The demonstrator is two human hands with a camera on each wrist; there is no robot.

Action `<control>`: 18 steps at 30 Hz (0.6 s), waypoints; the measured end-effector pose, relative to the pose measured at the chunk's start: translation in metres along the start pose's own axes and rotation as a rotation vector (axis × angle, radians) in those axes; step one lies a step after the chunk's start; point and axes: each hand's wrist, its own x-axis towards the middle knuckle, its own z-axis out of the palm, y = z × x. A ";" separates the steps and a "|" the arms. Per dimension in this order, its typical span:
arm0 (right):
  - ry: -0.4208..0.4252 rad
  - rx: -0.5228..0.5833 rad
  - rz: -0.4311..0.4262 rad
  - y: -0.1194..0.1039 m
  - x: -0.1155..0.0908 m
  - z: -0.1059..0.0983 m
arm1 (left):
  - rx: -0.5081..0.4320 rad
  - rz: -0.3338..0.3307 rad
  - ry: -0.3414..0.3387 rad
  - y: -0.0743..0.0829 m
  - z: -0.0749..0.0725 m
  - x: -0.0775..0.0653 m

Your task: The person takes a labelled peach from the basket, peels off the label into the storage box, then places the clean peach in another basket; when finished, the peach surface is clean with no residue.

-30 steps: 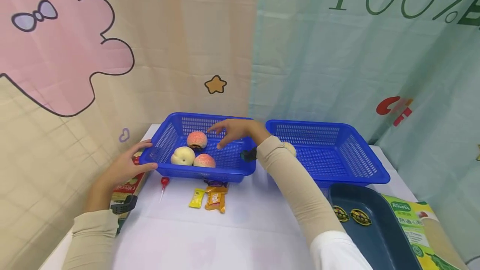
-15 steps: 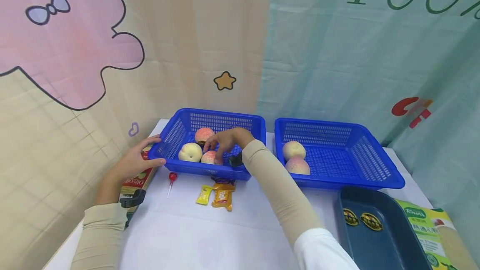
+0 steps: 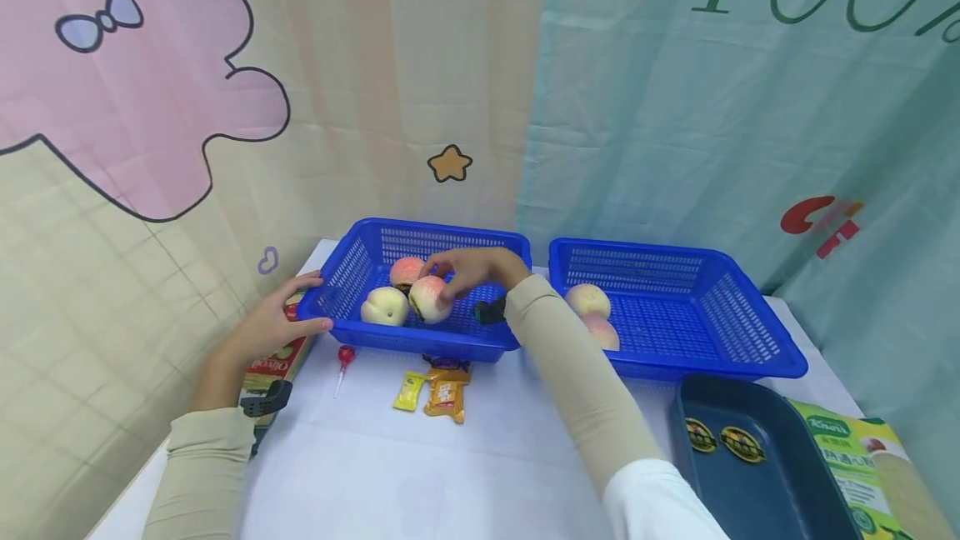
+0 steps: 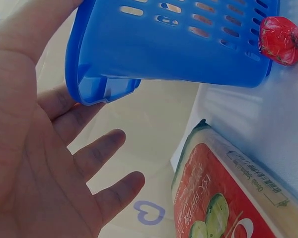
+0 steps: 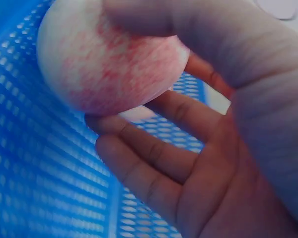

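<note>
My right hand (image 3: 472, 269) pinches a red-and-white peach (image 3: 429, 300) between thumb and fingers, inside the left blue basket (image 3: 442, 346). In the right wrist view the peach (image 5: 109, 64) sits under the thumb, with fingertips at its lower side. A pale peach (image 3: 385, 307) and a redder peach (image 3: 407, 272) lie beside it in the basket. My left hand (image 3: 270, 319) rests on the basket's left end, thumb and forefinger spread at the rim. In the left wrist view the other fingers (image 4: 109, 196) are extended and apart, outside the basket wall.
A second blue basket (image 3: 678, 369) on the right holds two peaches (image 3: 588, 301). In front lie a red lollipop (image 3: 345, 355) and wrapped candies (image 3: 446, 397). A dark tray (image 3: 780, 473) and a Knorr packet (image 3: 843, 457) stand front right. A red box (image 3: 270, 365) lies by my left wrist.
My right hand has come down into the left basket, taken hold of the front peach and lifted and turned it. My left hand stays at the rim. The head view has shifted slightly.
</note>
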 end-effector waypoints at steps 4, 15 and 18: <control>0.117 -0.024 -0.099 -0.005 -0.035 -0.015 | -0.003 0.012 -0.008 -0.001 -0.001 0.002; 0.250 0.046 -0.429 0.011 -0.176 0.007 | 0.003 0.055 -0.028 -0.006 -0.004 0.009; 0.226 0.045 -0.454 0.021 -0.202 0.028 | -0.021 0.068 -0.032 -0.008 -0.003 0.010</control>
